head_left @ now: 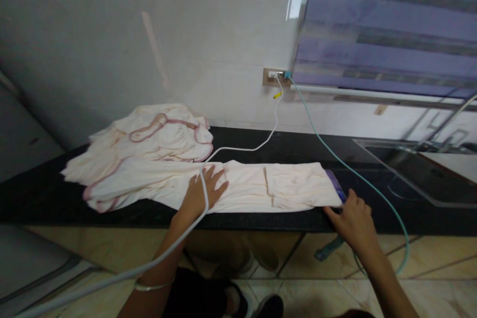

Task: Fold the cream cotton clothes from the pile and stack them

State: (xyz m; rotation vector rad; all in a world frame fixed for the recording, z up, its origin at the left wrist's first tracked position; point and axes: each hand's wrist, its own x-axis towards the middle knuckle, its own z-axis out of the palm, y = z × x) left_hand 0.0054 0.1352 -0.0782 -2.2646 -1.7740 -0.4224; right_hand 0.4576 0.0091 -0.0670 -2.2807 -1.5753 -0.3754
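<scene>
A cream-white garment (238,186) lies flattened in a long strip along the black counter, with a seamed, folded-over section at its right end. My left hand (203,191) rests on its middle, palm down with fingers spread. At the right end my right hand (354,218) pinches the near corner, thumb below and fingers curled above. A flat purple item (336,185) sticks out from under that end beside my right fingers; its kind is mostly hidden. More cream cloth with pink trim (164,134) is bunched at the left.
A white cable (246,149) runs from the wall socket (266,77) over the garment and my left forearm. A teal cable (324,141) loops past my right hand over the counter edge. The sink (443,174) is at the right, below a purple striped blind (376,35).
</scene>
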